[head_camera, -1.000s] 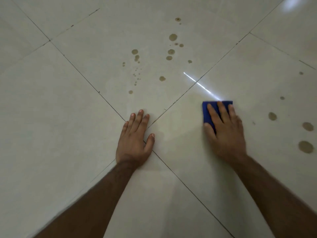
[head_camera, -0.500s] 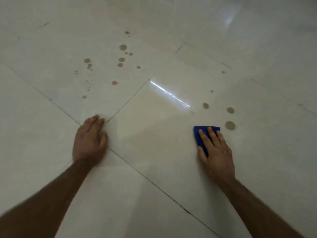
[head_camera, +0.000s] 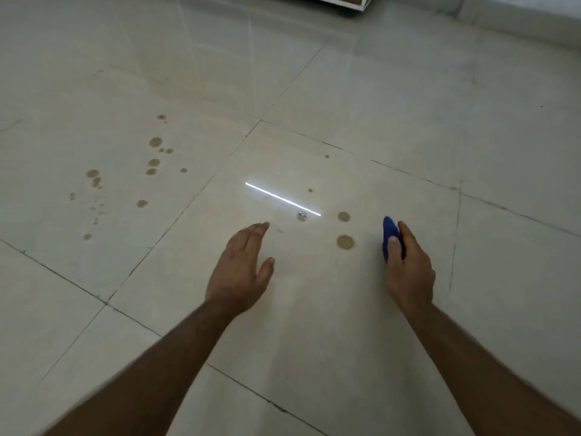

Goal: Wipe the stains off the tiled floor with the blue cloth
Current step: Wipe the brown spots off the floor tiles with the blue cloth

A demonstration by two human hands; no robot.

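My right hand (head_camera: pixel 408 265) grips the blue cloth (head_camera: pixel 390 231), which is bunched up and sticks out past my fingers, raised off the pale tiled floor (head_camera: pixel 314 325). Two round brown stains lie just left of the cloth, a larger one (head_camera: pixel 345 242) and a smaller one (head_camera: pixel 344 216) beyond it. A wet shiny spot (head_camera: pixel 302 215) sits further left. My left hand (head_camera: pixel 242 269) hovers palm down with fingers together, holding nothing. A cluster of several brown stains (head_camera: pixel 154 162) spreads over the tile at the left.
Two tiny specks (head_camera: pixel 310 190) mark the same tile farther out. A bright streak of reflected light (head_camera: pixel 283 199) crosses it. The white base of some furniture (head_camera: pixel 345 3) stands at the top edge, with a wall skirting at the top right.
The view has shifted right and forward. My left hand left the grout crossing and moved onto the stained tile. My right hand lifted the cloth off the floor and bunched it, to the right of the stains.
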